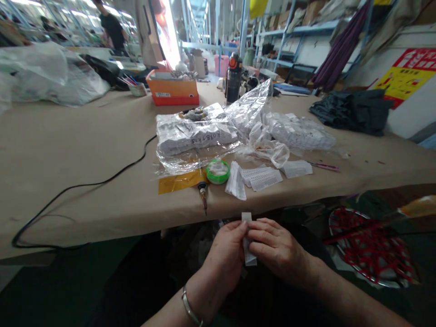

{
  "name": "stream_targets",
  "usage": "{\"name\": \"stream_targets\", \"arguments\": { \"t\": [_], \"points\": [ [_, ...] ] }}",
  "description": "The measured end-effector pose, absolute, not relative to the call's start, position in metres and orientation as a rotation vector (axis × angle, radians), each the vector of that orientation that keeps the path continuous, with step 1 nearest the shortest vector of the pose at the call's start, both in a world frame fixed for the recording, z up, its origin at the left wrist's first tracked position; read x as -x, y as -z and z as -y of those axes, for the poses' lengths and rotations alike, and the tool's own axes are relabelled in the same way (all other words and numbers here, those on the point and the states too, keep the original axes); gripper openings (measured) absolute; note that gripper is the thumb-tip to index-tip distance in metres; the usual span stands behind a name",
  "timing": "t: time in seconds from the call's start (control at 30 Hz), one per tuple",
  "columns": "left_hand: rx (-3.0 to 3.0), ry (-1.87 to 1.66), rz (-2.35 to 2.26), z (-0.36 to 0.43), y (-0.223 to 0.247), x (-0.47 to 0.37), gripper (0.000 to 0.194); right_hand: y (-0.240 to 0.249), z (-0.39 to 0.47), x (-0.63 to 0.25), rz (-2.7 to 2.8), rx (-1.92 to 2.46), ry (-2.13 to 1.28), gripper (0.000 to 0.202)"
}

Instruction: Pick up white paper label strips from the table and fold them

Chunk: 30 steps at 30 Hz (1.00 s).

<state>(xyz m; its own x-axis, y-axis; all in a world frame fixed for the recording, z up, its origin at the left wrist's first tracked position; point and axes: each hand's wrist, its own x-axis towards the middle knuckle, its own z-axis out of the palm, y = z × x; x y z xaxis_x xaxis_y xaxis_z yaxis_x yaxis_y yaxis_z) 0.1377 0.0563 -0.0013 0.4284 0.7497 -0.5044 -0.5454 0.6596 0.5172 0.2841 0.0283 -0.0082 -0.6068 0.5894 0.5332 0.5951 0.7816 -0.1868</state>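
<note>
White label strip (250, 259), narrow and straight-edged, is held just below the near edge of a brown-covered table (102, 141), gripped between the left hand (227, 254), its thumb pressed to the upper part, and the right hand (277, 250), whose fingers lie close together on the strip's right side. The fingers cover its middle, leaving both ends exposed; any print is too small to read. At right, below table height, red strands fill a round basket (371, 247). On the near part of the table, a pointed tool (203, 195) lies by an amber sheet (177, 182) and a green-rimmed tub (218, 172); printed labels (265, 178) fan out beside it, near a pink-handled implement (329, 167). Behind them, white bundles (197, 138) in crumpled clear plastic partly block the view of a dark bottle (233, 81). An orange box (173, 93) stands beyond; a person (114, 29) in dark clothing appears in the background.
</note>
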Motion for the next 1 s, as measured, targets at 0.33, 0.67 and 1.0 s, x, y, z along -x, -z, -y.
{"name": "stream_targets", "arguments": {
  "t": [0.33,0.67,1.0],
  "points": [
    [-0.381,-0.684,-1.085,-0.058,0.001,-0.135,0.005,0.012,-0.085,-0.394,2.021,1.807,0.479,0.064],
    [-0.39,-0.664,-1.072,-0.056,0.007,-0.129,0.007,0.005,-0.067,-0.402,1.928,1.52,0.319,0.012],
    [-0.284,-0.865,-0.905,-0.047,0.004,-0.121,0.004,0.017,-0.015,-0.268,2.327,0.854,0.04,0.015]
  ]
}}
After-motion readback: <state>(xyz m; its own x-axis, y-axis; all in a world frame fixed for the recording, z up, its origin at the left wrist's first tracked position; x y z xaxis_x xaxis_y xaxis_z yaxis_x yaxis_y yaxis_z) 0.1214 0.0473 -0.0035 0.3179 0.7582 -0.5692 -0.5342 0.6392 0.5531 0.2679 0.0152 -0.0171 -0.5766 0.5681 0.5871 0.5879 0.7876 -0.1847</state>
